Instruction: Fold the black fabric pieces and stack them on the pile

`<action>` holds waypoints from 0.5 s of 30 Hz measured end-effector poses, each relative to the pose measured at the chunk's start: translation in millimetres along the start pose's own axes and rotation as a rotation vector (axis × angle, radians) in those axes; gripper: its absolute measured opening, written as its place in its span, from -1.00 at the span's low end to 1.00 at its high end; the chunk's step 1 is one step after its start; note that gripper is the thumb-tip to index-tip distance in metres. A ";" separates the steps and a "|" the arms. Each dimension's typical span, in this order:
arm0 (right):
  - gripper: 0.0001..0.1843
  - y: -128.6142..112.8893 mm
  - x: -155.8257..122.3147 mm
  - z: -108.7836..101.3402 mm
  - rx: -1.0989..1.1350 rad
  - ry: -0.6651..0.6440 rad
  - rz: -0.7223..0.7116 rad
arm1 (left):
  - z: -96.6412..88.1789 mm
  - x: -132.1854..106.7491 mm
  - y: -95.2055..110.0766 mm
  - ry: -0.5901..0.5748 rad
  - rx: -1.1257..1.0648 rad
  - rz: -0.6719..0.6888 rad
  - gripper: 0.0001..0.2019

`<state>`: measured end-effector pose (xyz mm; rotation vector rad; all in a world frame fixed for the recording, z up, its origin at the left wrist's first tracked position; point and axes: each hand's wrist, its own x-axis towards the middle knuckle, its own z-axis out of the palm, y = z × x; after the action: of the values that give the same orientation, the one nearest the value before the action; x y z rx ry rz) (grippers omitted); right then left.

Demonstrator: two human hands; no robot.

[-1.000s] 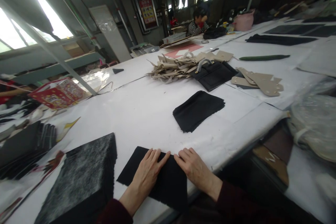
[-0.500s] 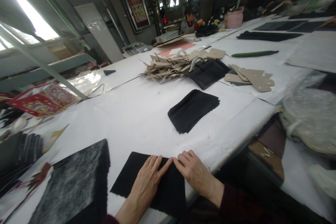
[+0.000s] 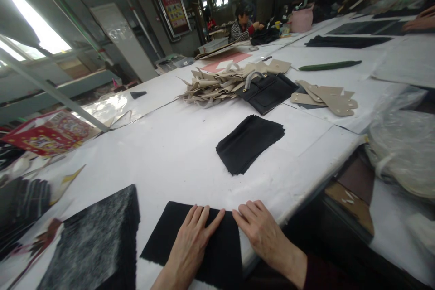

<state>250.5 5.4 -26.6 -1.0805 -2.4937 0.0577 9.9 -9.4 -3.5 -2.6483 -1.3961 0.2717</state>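
A black fabric piece (image 3: 222, 253) with slightly frayed edges lies flat at the near edge of the white table. My left hand (image 3: 193, 235) rests palm down on it, fingers stretched and thumb angled toward the far edge. At the far right corner is my right hand (image 3: 261, 226), with its nearest fingertip by the fabric's edge and the other fingers loosely bent. Its palm side is hidden. Left of these, a stack of dark fabric pieces (image 3: 98, 231) has a fuzzy grey top. Farther out sits a small pile of black fabric pieces (image 3: 250, 142).
Beige cut pieces (image 3: 210, 86) lie heaped beside a black handbag (image 3: 268, 93). More beige strips (image 3: 326, 97) and a cucumber (image 3: 329, 66) are to the right. A red printed bag (image 3: 50, 132) stands left. One co-worker (image 3: 243, 27) sits far back; another person's hand (image 3: 421, 22) shows at right.
My right hand has shifted slightly right, apart from my left thumb. My left hand stays on the black fabric. Another person's hand reaches farther in at the right edge.
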 end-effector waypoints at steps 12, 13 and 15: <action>-0.62 -27.7 16.2 6.5 0.064 0.065 0.136 | 2.9 -0.4 0.1 0.009 -0.028 -0.025 -0.19; -0.63 -29.4 16.1 9.2 0.049 0.063 0.142 | 3.8 -3.3 -2.7 0.007 -0.040 -0.038 -0.19; -0.61 -29.6 14.1 12.1 0.030 0.065 0.141 | 5.4 -11.2 -12.0 0.004 -0.057 -0.077 -0.20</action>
<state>216.7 -3.8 -26.6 -1.2245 -2.3488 0.0997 -7.1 -11.7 -5.2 -2.6308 -1.5222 0.2212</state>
